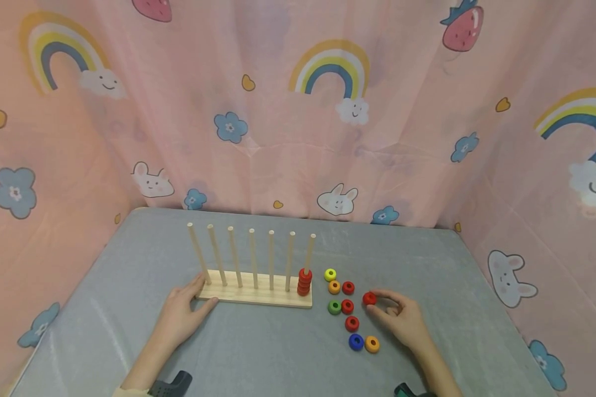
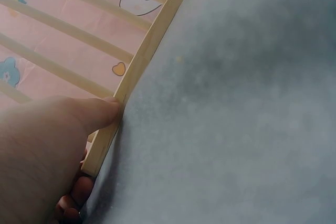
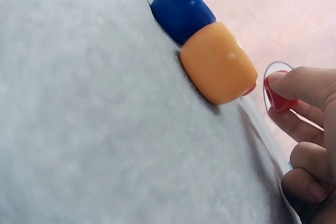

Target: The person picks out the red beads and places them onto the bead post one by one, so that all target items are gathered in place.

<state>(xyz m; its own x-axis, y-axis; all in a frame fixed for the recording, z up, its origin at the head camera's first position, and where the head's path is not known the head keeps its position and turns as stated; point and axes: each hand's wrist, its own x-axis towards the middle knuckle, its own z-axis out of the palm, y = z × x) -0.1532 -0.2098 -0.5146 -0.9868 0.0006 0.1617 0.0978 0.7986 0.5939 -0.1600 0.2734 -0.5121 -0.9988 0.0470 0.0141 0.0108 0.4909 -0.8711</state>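
A wooden peg rack (image 1: 258,296) with a row of several upright pegs stands left of centre on the table. Red beads (image 1: 304,282) are stacked on its rightmost peg; the other pegs are bare. My left hand (image 1: 180,315) grips the rack's left end, its thumb against the front edge of the base (image 2: 139,69) in the left wrist view. Between thumb and fingertips, my right hand (image 1: 402,322) pinches a red bead (image 1: 369,298), to the right of the loose beads. The right wrist view shows that red bead (image 3: 282,94) in the pinch.
Loose beads lie between rack and right hand: a yellow bead (image 1: 330,274), orange bead (image 1: 334,286), green bead (image 1: 334,307) and several red ones (image 1: 352,323). Nearest the front are a blue bead (image 1: 356,342) and another orange bead (image 1: 372,344). A pink patterned curtain (image 1: 278,165) surrounds the grey-covered table (image 1: 258,353).
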